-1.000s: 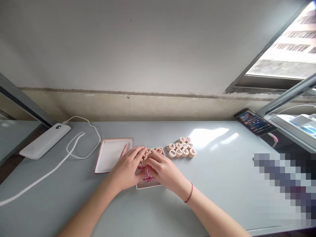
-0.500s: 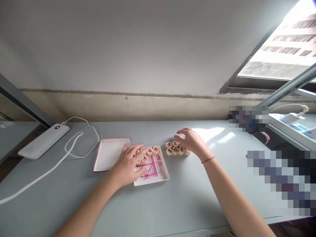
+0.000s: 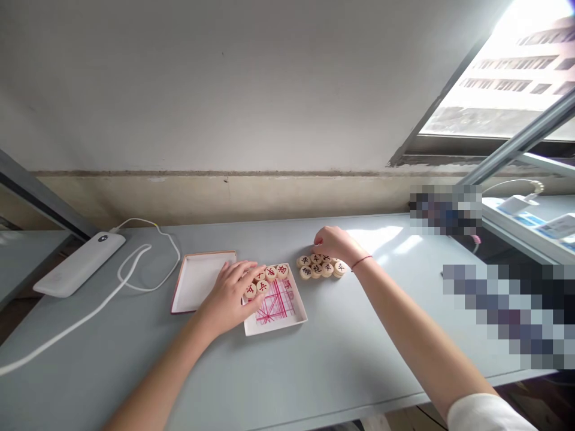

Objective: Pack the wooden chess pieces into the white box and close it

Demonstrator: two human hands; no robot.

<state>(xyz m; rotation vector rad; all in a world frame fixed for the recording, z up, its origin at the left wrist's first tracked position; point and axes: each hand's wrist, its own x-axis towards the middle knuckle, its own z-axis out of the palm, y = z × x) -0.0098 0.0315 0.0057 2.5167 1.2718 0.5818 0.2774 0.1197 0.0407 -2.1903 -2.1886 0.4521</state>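
Note:
Round wooden xiangqi pieces with red characters (image 3: 271, 273) sit in a row and small cluster at the far end of a shallow white box part printed with red lines (image 3: 284, 317). My left hand (image 3: 229, 293) rests over these pieces, its fingers spread and touching them. To the right lies a tight group of wooden pieces with dark characters (image 3: 317, 270). My right hand (image 3: 335, 243) is at the far side of that group, fingers curled down behind it. Whether those fingers hold a piece is hidden.
A white red-rimmed box part (image 3: 197, 281) stands left of the printed one on the grey table (image 3: 341, 353). Further left lie a white power bank (image 3: 79, 264) and a white cable (image 3: 148, 278). A window and metal frame rise at the right.
My right hand has moved away from the red pieces, right and farther out, to the far side of the dark-character group. My left hand stays on the red pieces.

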